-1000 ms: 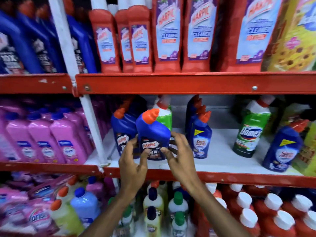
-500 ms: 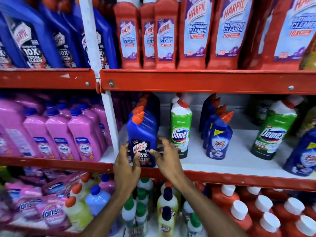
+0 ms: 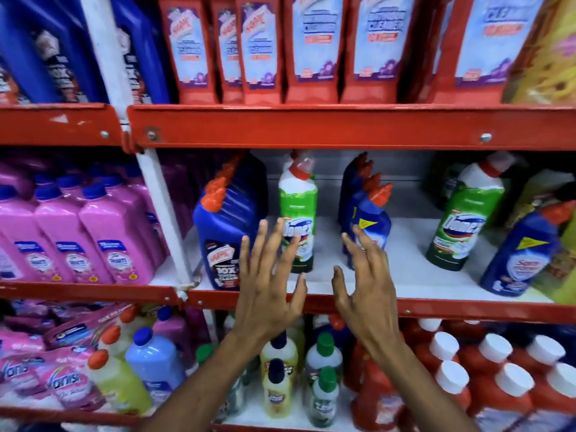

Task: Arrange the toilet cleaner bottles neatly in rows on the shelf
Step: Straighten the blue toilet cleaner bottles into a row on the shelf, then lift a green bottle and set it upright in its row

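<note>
On the white middle shelf (image 3: 405, 269) a blue Harpic bottle (image 3: 226, 235) with an orange cap stands upright at the front left, with more like it in a row behind. My left hand (image 3: 268, 288) is open, fingers spread, just right of it and in front of a green Domex bottle (image 3: 297, 219). My right hand (image 3: 363, 285) is open too, its fingertips near a row of blue Sani Fresh bottles (image 3: 372, 222). A second Domex bottle (image 3: 464, 219) and another Sani Fresh bottle (image 3: 520, 251) stand tilted at the right.
Red Harpic bathroom cleaner bottles (image 3: 314, 48) fill the shelf above. Pink bottles (image 3: 115, 235) stand left of the white upright post (image 3: 162, 210). Below are small yellow and white bottles (image 3: 277, 391) and red bottles with white caps (image 3: 486, 381). A red shelf edge (image 3: 452, 310) runs under my hands.
Both hands let go of the blue Harpic bottle, which now stands at the front of its row. The hands opened and shifted right, toward the Domex and Sani Fresh bottles.
</note>
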Demonstrator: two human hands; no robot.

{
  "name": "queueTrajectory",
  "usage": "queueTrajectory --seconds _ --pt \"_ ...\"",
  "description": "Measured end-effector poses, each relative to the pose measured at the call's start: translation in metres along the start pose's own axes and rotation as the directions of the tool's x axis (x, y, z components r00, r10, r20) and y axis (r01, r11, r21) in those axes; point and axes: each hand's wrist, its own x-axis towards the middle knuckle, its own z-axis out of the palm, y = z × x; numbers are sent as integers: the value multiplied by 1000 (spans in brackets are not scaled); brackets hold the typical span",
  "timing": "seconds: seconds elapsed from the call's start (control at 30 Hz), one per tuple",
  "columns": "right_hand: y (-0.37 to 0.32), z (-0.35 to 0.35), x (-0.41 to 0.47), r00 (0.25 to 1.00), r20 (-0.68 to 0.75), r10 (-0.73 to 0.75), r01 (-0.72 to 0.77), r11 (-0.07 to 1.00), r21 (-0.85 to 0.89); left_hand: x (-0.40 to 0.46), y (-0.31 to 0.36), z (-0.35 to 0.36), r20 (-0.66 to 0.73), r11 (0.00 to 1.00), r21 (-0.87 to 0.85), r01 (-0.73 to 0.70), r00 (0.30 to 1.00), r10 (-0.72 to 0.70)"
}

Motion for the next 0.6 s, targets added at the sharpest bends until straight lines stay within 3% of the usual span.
queueTrajectory --seconds 0.17,0.3,0.37,0.47,0.6 --pt "62 -44 -1 991 -87 97 -106 988 -108 16 53 48 159 975 -35 -220 962 223" --pt "101 -60 -11 948 -106 301 -306 951 -37 27 91 83 182 924 -197 -327 914 362" --pt "117 -67 -10 913 -89 399 -398 917 24 36 108 100 244 916 -336 -221 918 311" --pt "138 -75 2 871 -60 488 -484 872 75 57 137 122 392 869 -486 90 912 124" --pt "154 -79 21 841 -34 540 -530 835 148 91 158 161 511 793 -496 353 857 -62"
